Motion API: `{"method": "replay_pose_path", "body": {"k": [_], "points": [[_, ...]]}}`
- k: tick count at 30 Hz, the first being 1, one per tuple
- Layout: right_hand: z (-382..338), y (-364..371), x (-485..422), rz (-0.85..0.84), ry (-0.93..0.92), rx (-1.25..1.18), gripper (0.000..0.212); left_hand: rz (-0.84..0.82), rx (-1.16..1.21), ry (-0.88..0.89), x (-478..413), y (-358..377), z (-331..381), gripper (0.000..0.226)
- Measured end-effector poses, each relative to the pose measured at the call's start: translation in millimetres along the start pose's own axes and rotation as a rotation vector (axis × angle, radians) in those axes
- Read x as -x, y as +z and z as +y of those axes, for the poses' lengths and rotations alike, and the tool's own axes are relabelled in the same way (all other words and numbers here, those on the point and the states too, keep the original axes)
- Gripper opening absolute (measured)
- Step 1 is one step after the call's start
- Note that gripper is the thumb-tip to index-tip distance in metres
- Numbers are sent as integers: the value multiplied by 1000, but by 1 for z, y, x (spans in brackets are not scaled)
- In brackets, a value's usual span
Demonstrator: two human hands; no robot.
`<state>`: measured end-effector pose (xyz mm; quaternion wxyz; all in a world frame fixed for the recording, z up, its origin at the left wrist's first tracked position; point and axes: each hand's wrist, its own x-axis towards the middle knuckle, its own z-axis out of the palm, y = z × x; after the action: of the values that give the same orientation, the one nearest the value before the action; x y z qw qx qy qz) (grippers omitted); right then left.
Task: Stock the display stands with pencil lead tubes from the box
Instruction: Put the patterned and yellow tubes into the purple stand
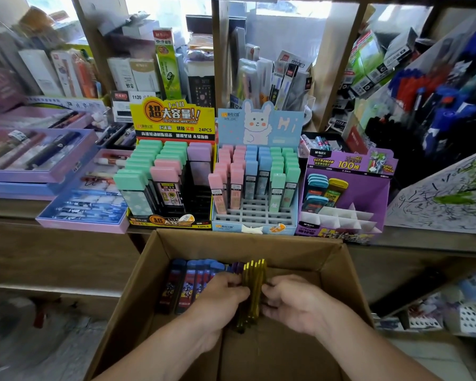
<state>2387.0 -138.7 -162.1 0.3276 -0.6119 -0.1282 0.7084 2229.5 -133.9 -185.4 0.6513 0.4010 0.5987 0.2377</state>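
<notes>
A bundle of yellow pencil lead tubes (254, 287) is held upright inside the cardboard box (138, 284), clasped from both sides. The left hand (223, 294) is curled round the bundle's left edge, and the right hand (291, 301) is curled against its right edge, so the tubes are grasped between the two sets of bent fingers. A row of blue tubes (198, 276) is stacked just beside the bundle, against the box's far left. Three stands are lined up on the counter (66, 210) behind the box: a yellow-and-black stand (173, 215) filled with green, pink and purple cases, a light blue rabbit stand (259, 125) with pink, blue and green tubes, and a purple display stand (374, 193) in which a few blue and yellow tubes are seated at the back left.
</notes>
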Motion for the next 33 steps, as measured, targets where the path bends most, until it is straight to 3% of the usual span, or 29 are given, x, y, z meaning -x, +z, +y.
{"method": "replay_pose_path", "body": {"k": [11, 16, 23, 33], "points": [[-11, -3, 24, -149, -108, -30, 26, -38, 331, 25, 29, -1, 23, 25], [-13, -9, 37, -224, -222, -1, 26, -147, 441, 11, 45, 6, 32, 23], [-7, -17, 49, -14, -491, 337, 19, -126, 415, 114, 56, 10, 23, 54], [-9, -49, 57, 16, -699, 133, 3, -102, 410, 131, 52, 10, 18, 39]]}}
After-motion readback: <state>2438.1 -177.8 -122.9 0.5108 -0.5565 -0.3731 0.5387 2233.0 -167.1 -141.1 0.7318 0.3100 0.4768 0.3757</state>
